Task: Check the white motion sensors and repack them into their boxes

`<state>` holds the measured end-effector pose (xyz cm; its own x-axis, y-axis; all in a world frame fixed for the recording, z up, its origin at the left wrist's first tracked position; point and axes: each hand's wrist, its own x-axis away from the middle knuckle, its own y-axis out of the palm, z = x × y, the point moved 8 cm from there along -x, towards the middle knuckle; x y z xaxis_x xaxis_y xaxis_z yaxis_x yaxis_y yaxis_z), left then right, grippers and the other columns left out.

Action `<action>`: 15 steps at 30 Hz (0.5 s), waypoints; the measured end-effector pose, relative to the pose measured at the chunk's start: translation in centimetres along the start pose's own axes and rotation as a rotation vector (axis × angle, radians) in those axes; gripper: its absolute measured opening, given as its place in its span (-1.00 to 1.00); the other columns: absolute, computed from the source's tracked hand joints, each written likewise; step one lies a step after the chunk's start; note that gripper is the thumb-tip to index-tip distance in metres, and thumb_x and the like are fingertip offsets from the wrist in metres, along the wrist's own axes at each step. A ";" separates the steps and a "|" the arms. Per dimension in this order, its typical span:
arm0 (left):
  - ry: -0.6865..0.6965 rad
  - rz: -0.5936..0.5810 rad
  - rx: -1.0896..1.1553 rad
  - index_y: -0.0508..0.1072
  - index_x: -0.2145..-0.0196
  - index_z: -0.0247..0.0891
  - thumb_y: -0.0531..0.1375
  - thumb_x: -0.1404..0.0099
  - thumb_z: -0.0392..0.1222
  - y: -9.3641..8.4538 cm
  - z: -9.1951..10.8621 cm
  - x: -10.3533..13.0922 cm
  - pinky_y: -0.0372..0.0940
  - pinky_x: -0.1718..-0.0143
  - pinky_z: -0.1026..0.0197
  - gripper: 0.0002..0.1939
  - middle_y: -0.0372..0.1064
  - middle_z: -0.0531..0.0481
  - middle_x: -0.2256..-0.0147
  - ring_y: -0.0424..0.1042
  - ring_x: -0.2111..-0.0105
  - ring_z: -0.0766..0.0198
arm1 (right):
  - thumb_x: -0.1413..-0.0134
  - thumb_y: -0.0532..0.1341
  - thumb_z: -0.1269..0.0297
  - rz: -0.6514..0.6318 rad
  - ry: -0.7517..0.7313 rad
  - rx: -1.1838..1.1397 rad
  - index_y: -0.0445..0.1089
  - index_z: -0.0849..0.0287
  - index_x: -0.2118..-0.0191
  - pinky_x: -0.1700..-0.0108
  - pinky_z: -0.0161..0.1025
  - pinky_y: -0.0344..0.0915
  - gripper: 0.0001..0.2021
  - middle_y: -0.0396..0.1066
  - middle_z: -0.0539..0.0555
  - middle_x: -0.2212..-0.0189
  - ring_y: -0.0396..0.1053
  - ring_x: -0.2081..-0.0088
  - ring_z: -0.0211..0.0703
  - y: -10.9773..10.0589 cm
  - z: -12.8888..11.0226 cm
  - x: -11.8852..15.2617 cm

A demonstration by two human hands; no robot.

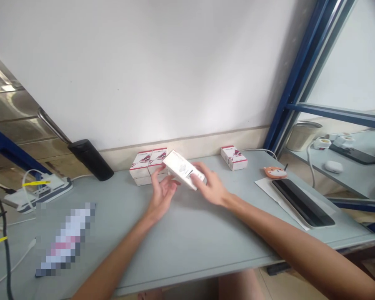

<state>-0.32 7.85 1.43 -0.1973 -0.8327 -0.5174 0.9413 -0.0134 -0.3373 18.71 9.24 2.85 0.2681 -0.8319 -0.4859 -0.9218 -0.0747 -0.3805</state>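
A white box (181, 166) with grey print is held tilted above the middle of the grey table (187, 241). My right hand (211, 185) is closed round its right end, the thumb on the printed face. Just left of and below the box, my left hand (163, 189) has its fingers curled apart, palm turned up, with the fingertips near the box's left end. Whether they touch it is hard to tell. Behind my left hand stand stacked red and white boxes (140, 168) against the wall. One more red and white box (234, 158) sits apart on the right.
A black cylinder (91, 160) leans at the back left, near a power strip (43, 195) with cables. At the right lie a phone (302, 203) on white paper and an orange animal-faced item (275, 172). A blurred-out item (65, 239) lies front left.
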 end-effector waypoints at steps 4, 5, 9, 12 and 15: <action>-0.140 0.013 0.182 -0.28 -0.44 0.02 0.25 -0.45 0.12 0.6 -0.5 0.6 0.50 0.00 -0.03 -0.11 0.46 -0.25 -0.15 0.56 -0.05 0.06 | -0.42 0.17 0.00 -0.199 -0.028 -0.011 0.28 0.03 -0.21 -0.19 0.09 0.38 -0.62 0.51 0.15 -0.21 0.48 -0.20 0.11 3.0 -0.5 1.3; -0.144 0.035 0.143 -0.21 -0.43 0.04 0.31 -0.40 0.08 0.4 -0.5 0.8 0.49 -0.01 -0.02 -0.09 0.43 -0.24 -0.17 0.54 -0.08 0.05 | -0.41 0.19 0.00 -0.199 -0.034 -0.013 0.26 0.04 -0.24 -0.22 0.11 0.36 -0.58 0.47 0.17 -0.24 0.45 -0.22 0.12 2.9 -0.5 1.2; -0.106 0.069 -0.134 0.08 -0.37 0.06 0.48 -0.20 -0.06 0.1 -0.7 1.3 0.49 0.00 0.02 -0.07 0.32 -0.19 -0.27 0.43 -0.20 -0.04 | -0.41 0.19 0.02 -0.030 -0.037 -0.034 0.16 0.04 -0.34 -0.16 0.05 0.40 -0.49 0.51 0.18 -0.15 0.49 -0.11 0.04 0.6 -0.6 0.3; -0.124 0.052 -0.213 0.10 -0.39 0.08 0.50 -0.16 -0.11 0.4 -1.1 1.4 0.51 0.04 0.03 -0.03 0.30 -0.16 -0.28 0.43 -0.18 -0.03 | -0.45 0.14 0.05 -0.005 -0.092 0.072 0.33 0.03 -0.20 -0.02 -0.02 0.42 -0.66 0.58 0.13 0.02 0.51 0.08 -0.03 0.0 -1.5 0.1; -0.082 0.046 -0.247 0.07 -0.39 0.11 0.50 -0.17 -0.17 0.5 -0.9 1.4 0.50 -0.06 -0.05 -0.01 0.34 -0.12 -0.23 0.48 -0.14 0.01 | -0.46 0.12 0.06 -0.033 -0.153 0.150 0.35 0.03 -0.19 0.06 -0.07 0.42 -0.67 0.58 0.11 0.05 0.50 0.15 -0.06 0.1 -2.1 0.4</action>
<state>-0.37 7.17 -0.12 -0.1232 -0.8715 -0.4747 0.8514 0.1529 -0.5018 18.09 7.75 4.26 0.3477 -0.7359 -0.5810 -0.8627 -0.0083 -0.5057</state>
